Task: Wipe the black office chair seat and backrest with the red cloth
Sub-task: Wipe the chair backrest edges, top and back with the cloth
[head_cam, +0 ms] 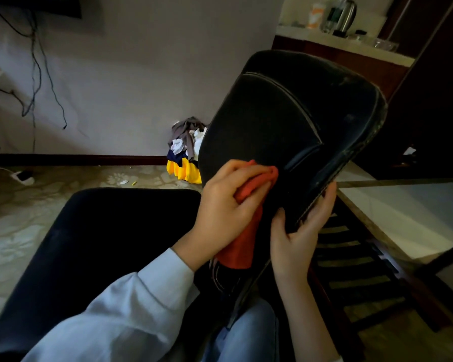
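The backrest (285, 121) of the black office chair leans tilted in front of me, and the biggest risk lies there. Only my right hand (298, 231) steadies it, fingers curled round its lower right edge and thumb on the front face. If I press hard with the cloth, I judge the backrest could swing or the whole chair shift toward the tabletop (403, 212) just beside it.

The seat (102, 244) lies low on my left, apart from both hands. In this dim light dust on it hardly shows, so patches could easily get missed.

The red cloth (242, 244) is bunched under my left hand (225, 207), which clamps it against the lower front of the backrest. Its loose tail hangs down toward the joint below and might catch there. A wad this tight may also smear grime rather than lift it. The worn, pale trim along the backrest's edge could snag the fabric.

The chair's base is out of view, so I cannot tell how firmly it stands. The seat's surface is too dark to judge clean or dirty, and my sleeve covers its near side. Cloth and shadow hide the joint between seat and backrest. Part of my right fingers sit behind the edge.
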Demonstrator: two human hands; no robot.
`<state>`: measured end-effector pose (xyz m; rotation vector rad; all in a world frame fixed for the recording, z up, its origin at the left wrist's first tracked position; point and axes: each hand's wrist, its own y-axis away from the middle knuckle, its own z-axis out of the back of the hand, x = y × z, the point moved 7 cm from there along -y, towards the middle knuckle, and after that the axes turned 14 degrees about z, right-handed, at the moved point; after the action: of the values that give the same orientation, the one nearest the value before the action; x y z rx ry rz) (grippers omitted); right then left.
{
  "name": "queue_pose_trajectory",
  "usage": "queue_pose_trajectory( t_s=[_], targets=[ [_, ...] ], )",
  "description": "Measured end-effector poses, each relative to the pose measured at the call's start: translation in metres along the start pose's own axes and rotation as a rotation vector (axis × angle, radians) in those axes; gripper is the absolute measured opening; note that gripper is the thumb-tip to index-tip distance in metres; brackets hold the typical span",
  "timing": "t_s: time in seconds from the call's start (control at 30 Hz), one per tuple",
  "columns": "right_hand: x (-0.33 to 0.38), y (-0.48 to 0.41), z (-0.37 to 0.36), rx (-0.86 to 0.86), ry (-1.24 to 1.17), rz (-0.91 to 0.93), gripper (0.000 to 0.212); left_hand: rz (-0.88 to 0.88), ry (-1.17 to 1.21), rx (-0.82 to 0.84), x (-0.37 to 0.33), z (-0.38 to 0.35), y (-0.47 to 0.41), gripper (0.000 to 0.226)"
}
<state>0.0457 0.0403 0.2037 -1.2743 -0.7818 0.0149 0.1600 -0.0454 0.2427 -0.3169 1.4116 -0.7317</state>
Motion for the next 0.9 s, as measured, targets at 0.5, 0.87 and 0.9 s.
queue_pose_trajectory(
  t_s=[0.5,0.87,0.9],
  targets=[
    [-0.004,0.002,-0.007,-0.015,0.064,0.004,0.088,0.204,-0.198,0.248,0.056,-0.001,0.024,0.033],
    [0.001,0.021,-0.01,-0.021,0.129,0.086,0.089,0.294,0.082,0.024,0.057,0.022,0.025,0.021],
    [0.0,0.022,-0.01,-0.022,0.131,0.086,0.09,0.267,0.085,0.029,0.048,0.017,0.019,0.022]
  ],
)
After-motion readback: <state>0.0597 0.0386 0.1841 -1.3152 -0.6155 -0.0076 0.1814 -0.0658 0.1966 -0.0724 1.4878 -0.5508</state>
